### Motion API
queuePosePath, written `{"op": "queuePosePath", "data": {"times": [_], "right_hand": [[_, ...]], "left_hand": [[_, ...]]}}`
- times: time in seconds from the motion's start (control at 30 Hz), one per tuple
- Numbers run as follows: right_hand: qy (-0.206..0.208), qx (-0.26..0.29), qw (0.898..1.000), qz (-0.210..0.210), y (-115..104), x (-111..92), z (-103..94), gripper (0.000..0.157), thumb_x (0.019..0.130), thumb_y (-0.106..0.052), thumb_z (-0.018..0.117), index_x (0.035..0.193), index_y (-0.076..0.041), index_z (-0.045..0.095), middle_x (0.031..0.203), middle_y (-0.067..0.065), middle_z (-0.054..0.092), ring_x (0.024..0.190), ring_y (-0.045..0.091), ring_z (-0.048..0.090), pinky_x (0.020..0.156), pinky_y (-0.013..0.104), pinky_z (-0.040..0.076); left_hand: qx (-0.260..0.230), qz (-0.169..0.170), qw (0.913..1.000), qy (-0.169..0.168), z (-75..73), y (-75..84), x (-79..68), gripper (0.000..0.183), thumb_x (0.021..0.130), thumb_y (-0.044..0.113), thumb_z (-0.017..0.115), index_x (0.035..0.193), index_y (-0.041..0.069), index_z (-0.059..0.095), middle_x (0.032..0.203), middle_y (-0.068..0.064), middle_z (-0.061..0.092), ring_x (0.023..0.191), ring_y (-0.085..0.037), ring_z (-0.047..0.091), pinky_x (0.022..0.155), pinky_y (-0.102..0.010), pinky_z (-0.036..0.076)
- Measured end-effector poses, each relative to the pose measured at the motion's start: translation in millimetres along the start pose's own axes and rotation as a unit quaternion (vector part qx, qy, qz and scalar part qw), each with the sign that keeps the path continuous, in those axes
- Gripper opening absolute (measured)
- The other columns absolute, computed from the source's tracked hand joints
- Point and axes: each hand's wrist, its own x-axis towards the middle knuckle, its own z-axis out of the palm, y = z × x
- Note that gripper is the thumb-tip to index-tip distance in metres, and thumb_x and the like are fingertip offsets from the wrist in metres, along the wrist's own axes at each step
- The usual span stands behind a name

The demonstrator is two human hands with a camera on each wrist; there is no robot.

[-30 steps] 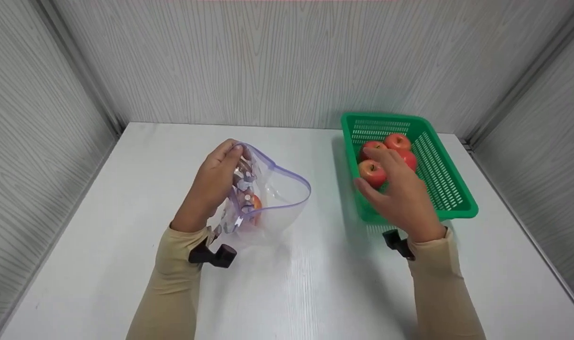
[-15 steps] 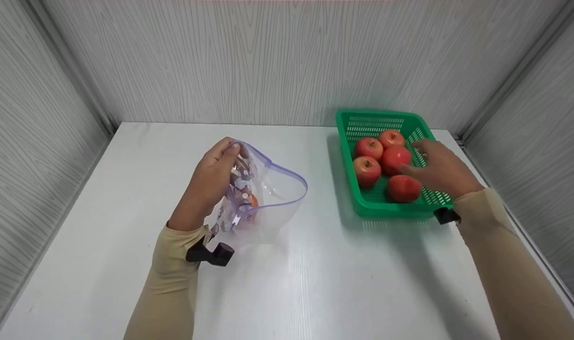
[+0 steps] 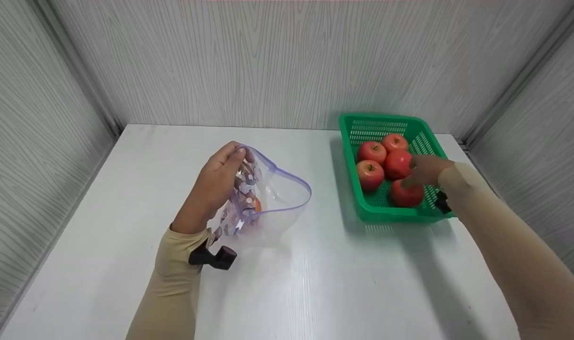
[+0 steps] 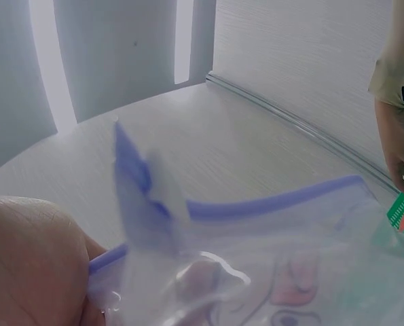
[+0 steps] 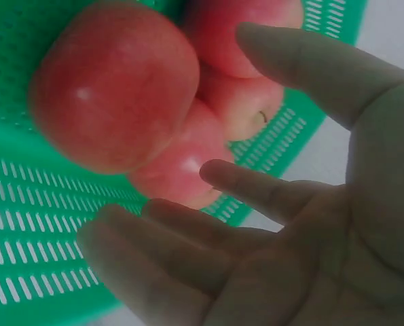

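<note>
My left hand (image 3: 216,182) pinches the purple-edged rim of a clear zip bag (image 3: 284,222), whose mouth gapes toward the right. Through its printed side shows a rounded orange-red thing (image 3: 257,205), partly hidden. In the left wrist view the bag's purple zip strip (image 4: 276,202) rises beside my palm. My right hand (image 3: 426,170) reaches into a green basket (image 3: 393,216) over its right side, fingers pointing down by the front apple (image 3: 406,194). In the right wrist view the thumb and fingers are spread, with a big red apple (image 5: 113,88) beyond them and nothing gripped.
Several red apples, among them a left one (image 3: 370,175) and a back one (image 3: 394,141), lie together in the basket. The basket stands at the back right of a white table (image 3: 291,293). Grey wood-grain panels (image 3: 268,61) enclose the table's back and sides.
My right hand has swung from above the basket's left apples to its right side, then lowered toward the front apple. The left hand still holds the bag in nearly the same place.
</note>
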Motion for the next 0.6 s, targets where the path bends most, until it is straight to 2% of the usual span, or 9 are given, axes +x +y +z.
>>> {"op": "queuePosePath", "data": {"times": [0.17, 0.27, 0.4, 0.5, 0.6], "right_hand": [[-0.037, 0.022, 0.999, 0.025, 9.4, 8.5, -2.8, 0.085, 0.098, -0.036, 0.069, 0.157, 0.005, 0.025, 0.151, 0.033, 0.04, 0.127, 0.05, 0.047, 0.102, 0.067, 0.044], [-0.047, 0.019, 0.998, 0.025, 11.6, 12.9, -0.2, 0.071, 0.098, -0.033, 0.069, 0.149, 0.004, 0.038, 0.133, 0.027, 0.052, 0.113, 0.042, 0.052, 0.09, 0.055, 0.05], [-0.06, -0.009, 0.998, 0.019, 4.8, 11.4, 4.6, 0.047, 0.098, -0.03, 0.068, 0.132, 0.0, 0.054, 0.115, 0.017, 0.055, 0.104, 0.035, 0.049, 0.079, 0.043, 0.047], [-0.075, -0.016, 0.997, 0.025, 0.3, 6.0, 4.7, 0.054, 0.099, -0.033, 0.069, 0.138, 0.0, 0.051, 0.124, 0.02, 0.055, 0.111, 0.039, 0.051, 0.085, 0.048, 0.052], [-0.094, 0.017, 0.994, 0.055, -2.5, 0.6, 4.0, 0.069, 0.096, -0.038, 0.073, 0.147, -0.004, 0.043, 0.134, 0.022, 0.049, 0.118, 0.042, 0.046, 0.09, 0.051, 0.052]], "left_hand": [[0.002, -0.004, 1.0, 0.001, 1.8, 1.4, 0.5, 0.03, 0.114, 0.027, 0.035, 0.11, 0.008, 0.057, 0.102, -0.006, 0.052, 0.093, -0.022, 0.052, 0.076, -0.033, 0.048], [0.009, -0.003, 0.9999, -0.005, 1.7, 0.4, 0.3, 0.029, 0.113, 0.027, 0.036, 0.11, 0.008, 0.057, 0.102, -0.005, 0.05, 0.093, -0.022, 0.051, 0.076, -0.034, 0.047], [0.012, 0.002, 0.9995, -0.031, 0.4, -1.4, -1.0, 0.025, 0.113, 0.026, 0.037, 0.109, 0.009, 0.054, 0.099, -0.006, 0.049, 0.094, -0.022, 0.052, 0.079, -0.035, 0.046], [0.007, 0.006, 0.999, -0.045, 0.2, -1.5, -1.5, 0.022, 0.113, 0.025, 0.037, 0.108, 0.01, 0.052, 0.096, -0.005, 0.049, 0.094, -0.022, 0.054, 0.082, -0.036, 0.045], [0.001, 0.014, 0.9986, -0.051, 0.3, -1.1, -1.3, 0.023, 0.113, 0.025, 0.037, 0.108, 0.009, 0.053, 0.094, -0.005, 0.049, 0.092, -0.021, 0.053, 0.083, -0.036, 0.044]]}}
